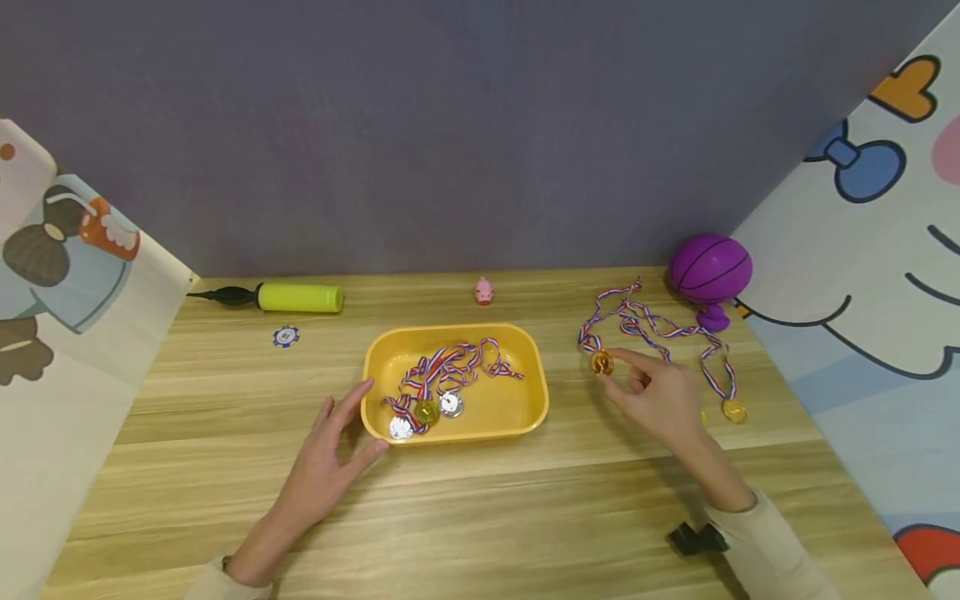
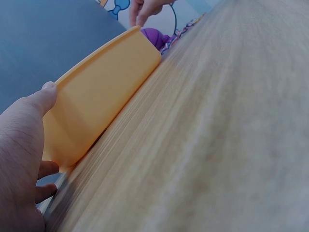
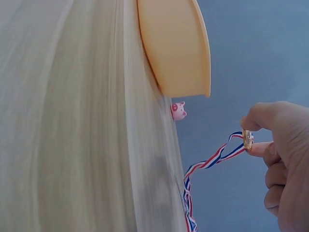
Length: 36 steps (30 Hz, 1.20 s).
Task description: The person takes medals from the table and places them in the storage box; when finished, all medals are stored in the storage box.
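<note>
My right hand [image 1: 660,400] pinches a gold medal [image 1: 602,362] by its edge between thumb and index finger. In the right wrist view the medal [image 3: 247,139] is held above the table, and its red, white and blue ribbon [image 3: 212,159] trails down to the tabletop. My left hand [image 1: 322,462] is spread at the left end of a yellow plastic basin [image 1: 517,423], thumb at the near corner and fingertips at the rim. Inside the basin lie two silver medals [image 1: 451,404], a gold-coloured medal [image 1: 427,412] and tangled ribbons [image 1: 442,367].
Another gold medal [image 1: 734,411] lies at the right with tangled ribbons. Behind are a purple ball [image 1: 710,268] and purple rubber duck [image 1: 713,317]. A small pink pig [image 1: 483,291] stands behind the basin. A yellow-green hand pump [image 1: 300,297] and a poker chip [image 1: 286,336] lie left.
</note>
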{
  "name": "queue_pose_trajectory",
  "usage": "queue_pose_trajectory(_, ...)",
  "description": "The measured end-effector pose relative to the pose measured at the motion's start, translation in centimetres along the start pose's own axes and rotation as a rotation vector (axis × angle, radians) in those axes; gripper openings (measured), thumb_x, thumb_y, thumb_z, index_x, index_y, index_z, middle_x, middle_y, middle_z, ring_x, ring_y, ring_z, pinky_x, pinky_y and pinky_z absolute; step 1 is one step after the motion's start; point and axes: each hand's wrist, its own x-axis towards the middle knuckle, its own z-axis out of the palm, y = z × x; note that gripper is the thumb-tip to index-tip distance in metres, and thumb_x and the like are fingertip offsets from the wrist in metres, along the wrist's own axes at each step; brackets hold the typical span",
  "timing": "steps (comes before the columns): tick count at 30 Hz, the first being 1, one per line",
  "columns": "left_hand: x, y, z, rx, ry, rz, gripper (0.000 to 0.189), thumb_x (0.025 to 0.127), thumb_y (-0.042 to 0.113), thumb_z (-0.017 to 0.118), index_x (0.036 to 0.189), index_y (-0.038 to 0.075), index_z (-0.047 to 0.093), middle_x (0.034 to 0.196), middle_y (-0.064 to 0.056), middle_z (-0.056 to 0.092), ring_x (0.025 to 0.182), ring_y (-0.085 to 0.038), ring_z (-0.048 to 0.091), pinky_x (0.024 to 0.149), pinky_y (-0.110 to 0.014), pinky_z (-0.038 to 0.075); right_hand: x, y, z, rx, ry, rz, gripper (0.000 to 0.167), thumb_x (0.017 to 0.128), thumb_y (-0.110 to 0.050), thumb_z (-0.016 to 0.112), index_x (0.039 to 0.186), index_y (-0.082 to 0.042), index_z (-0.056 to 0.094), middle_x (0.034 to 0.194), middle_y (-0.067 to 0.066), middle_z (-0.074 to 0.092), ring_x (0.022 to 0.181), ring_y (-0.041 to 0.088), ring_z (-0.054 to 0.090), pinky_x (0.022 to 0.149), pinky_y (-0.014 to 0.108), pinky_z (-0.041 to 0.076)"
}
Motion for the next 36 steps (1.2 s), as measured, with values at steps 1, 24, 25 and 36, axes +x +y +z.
queue_pose_trajectory(1,0.0,0.0,0.0,0.001,-0.001,0.001,0.087,0.100,0.029,0.083,0.174,0.029,0.037,0.168,-0.019,0.052,0.151,-0.050,0.051,0.137,-0.067,0.009,0.1,-0.1,0.1,0.006,0.001,0.005,0.034,0.080,-0.024,0.090,0.111,-0.011,0.088,0.054,-0.016,0.043,0.050,-0.008,0.030,0.044,0.020,0.026)
queue_pose_trajectory(24,-0.1,0.0,0.0,-0.016,-0.026,-0.052,0.087,0.101,0.034,0.082,0.174,0.035,0.036,0.171,-0.018,0.049,0.160,-0.055,0.035,0.134,-0.076,0.010,2.8,-3.7,1.2,0.133,0.046,0.032,0.031,0.084,-0.019,0.092,0.114,-0.011,0.088,0.055,-0.015,0.043,0.051,0.001,0.036,0.050,0.021,0.031)
queue_pose_trajectory(25,-0.1,0.0,0.0,-0.016,-0.025,-0.053,0.087,0.101,0.033,0.082,0.174,0.034,0.036,0.170,-0.018,0.049,0.159,-0.055,0.036,0.134,-0.075,0.010,3.0,-3.9,1.3,0.138,0.052,0.036,0.030,0.085,-0.020,0.091,0.113,-0.011,0.088,0.055,-0.016,0.043,0.051,0.001,0.036,0.051,0.021,0.031)
queue_pose_trajectory(36,-0.1,-0.1,0.0,-0.004,-0.005,-0.006,0.086,0.101,0.030,0.083,0.174,0.031,0.037,0.168,-0.018,0.052,0.152,-0.049,0.050,0.138,-0.065,0.008,5.0,-5.8,1.3,0.221,0.131,0.032,0.026,0.084,-0.014,0.091,0.110,-0.009,0.088,0.054,-0.011,0.043,0.050,-0.002,0.031,0.049,0.018,0.027)
